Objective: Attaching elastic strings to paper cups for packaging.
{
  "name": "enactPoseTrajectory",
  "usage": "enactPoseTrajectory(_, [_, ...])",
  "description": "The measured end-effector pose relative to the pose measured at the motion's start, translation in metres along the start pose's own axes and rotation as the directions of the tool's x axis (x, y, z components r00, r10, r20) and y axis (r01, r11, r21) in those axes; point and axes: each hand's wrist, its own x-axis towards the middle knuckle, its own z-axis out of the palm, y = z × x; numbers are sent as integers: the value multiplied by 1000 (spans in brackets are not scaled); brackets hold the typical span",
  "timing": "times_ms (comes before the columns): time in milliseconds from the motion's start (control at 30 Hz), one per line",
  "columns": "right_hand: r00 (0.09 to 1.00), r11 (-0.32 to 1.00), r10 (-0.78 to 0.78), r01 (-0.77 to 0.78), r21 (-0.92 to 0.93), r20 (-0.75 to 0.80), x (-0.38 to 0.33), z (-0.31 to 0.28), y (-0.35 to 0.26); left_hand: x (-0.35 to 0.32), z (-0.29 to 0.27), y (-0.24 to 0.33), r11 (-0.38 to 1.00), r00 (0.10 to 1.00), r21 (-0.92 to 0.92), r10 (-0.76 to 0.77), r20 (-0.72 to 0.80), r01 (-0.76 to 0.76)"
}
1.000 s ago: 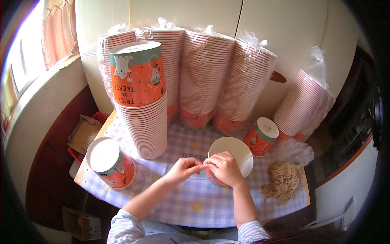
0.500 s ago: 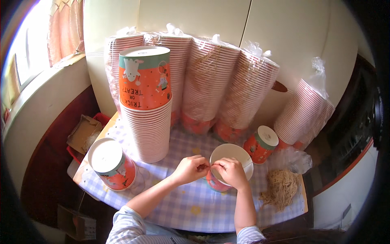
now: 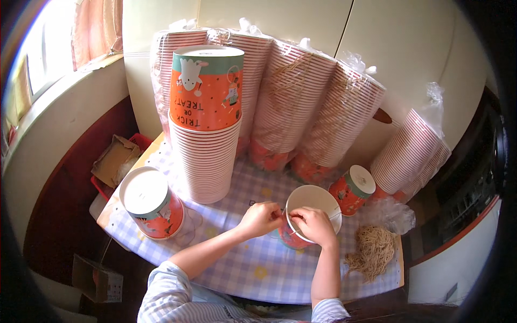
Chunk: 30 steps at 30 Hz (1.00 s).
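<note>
Nearest, two striped sleeves come in from the lower edge and both forearms reach over the checked cloth of the bench (image 3: 253, 269). Both hands meet at an orange paper tub (image 3: 309, 215) lying on its side, its white bottom turned up toward the camera. On the tub's left edge, the left hand (image 3: 262, 218) has its fingers curled shut, pinched at the rim. On the near part of the tub's white disc rests the right hand (image 3: 316, 225), fingers bunched narrowly around a thin string or band that runs across the tub; what exactly they pinch is too small to tell. Just right of the forearm lies a heap of tan strings (image 3: 372, 251). Left of the hands, well apart, a second tub (image 3: 151, 202) lies tilted on the cloth. Beyond the held tub stands a smaller orange tub with white lid (image 3: 353, 188). Farther back rises a tall stack of tubs (image 3: 207, 124), and behind it lean bagged rows of stacked tubs (image 3: 318, 107) against the pale wall.
</note>
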Motion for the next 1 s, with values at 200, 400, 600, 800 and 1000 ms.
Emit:
enactPoseTrajectory(200, [1000,1000,-15,15,-3,11,0,0,1,-1,3,-2,1000,1000,5,-23,-13,23])
enactPoseTrajectory(400, [999,1000,-31,31,3,31,0,-2,2,-3,5,-1,1000,1000,21,-15,-8,15])
enactPoseTrajectory(600, [999,999,-47,47,4,16,-1,-2,2,-3,5,4,1000,1000,7,-20,18,20])
enactPoseTrajectory(800, [995,995,-95,96,-30,14,0,1,4,-3,6,4,1000,999,-12,-27,37,27])
enactPoseTrajectory(1000, [992,991,-123,122,-63,-17,0,1,4,-3,7,4,999,998,-31,-28,61,30])
